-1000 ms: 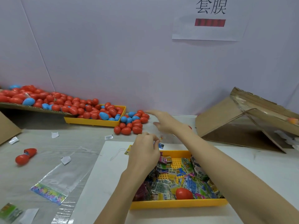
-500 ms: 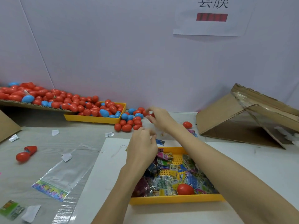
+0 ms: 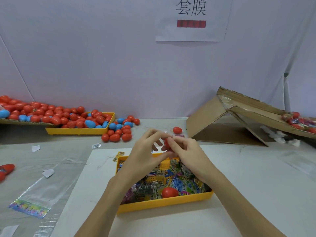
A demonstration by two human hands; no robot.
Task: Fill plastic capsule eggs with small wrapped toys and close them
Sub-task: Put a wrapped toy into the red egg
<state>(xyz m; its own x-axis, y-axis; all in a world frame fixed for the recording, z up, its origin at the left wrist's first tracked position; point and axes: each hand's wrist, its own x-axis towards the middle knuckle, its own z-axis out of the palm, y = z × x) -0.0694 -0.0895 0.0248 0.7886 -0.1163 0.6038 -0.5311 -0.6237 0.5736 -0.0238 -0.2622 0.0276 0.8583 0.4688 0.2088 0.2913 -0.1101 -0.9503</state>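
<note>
Table (image 3: pixel 256 185) — yellow tray (image 3: pixel 164 203), wrapped toys (image 3: pixel 181 183)

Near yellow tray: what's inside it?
The near yellow tray holds a heap of small wrapped toys and one red egg. Both forearms hide part of the contents.

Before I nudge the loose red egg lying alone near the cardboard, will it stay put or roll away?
The loose red egg looks smooth and rounded and lies on its side on the flat table, so it probably rolls or curves off. It seems hollow plastic, likely light.
</note>
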